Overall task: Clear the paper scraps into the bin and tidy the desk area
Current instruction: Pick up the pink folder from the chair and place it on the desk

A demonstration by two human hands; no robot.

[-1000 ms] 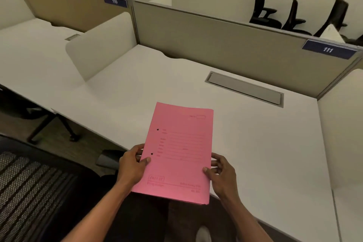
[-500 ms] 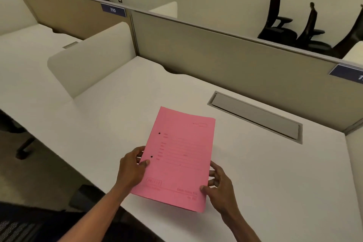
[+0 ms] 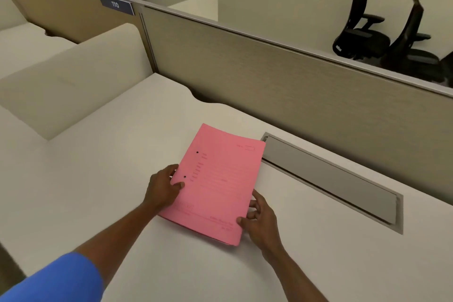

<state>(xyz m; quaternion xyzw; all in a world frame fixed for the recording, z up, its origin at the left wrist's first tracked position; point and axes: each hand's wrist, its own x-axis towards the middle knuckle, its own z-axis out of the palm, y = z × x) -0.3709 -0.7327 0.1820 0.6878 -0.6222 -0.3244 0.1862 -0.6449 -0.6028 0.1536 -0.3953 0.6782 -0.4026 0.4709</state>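
A pink paper folder (image 3: 217, 184) with two punch holes and faint printed lines lies over the middle of the white desk (image 3: 103, 179). My left hand (image 3: 163, 187) grips its left edge, thumb on top. My right hand (image 3: 259, 219) pinches its near right corner. The folder's far right corner reaches the grey cable flap (image 3: 328, 179). No paper scraps and no bin are in view.
A beige partition (image 3: 269, 73) closes the back of the desk, with a cream side divider (image 3: 73, 81) on the left. A sign reading 110 (image 3: 115, 4) hangs on the partition. Two black office chairs (image 3: 360, 27) stand beyond it.
Both hands have carried the pink folder forward from the desk's near edge to the middle, up to the cable flap. The view has moved forward and left.
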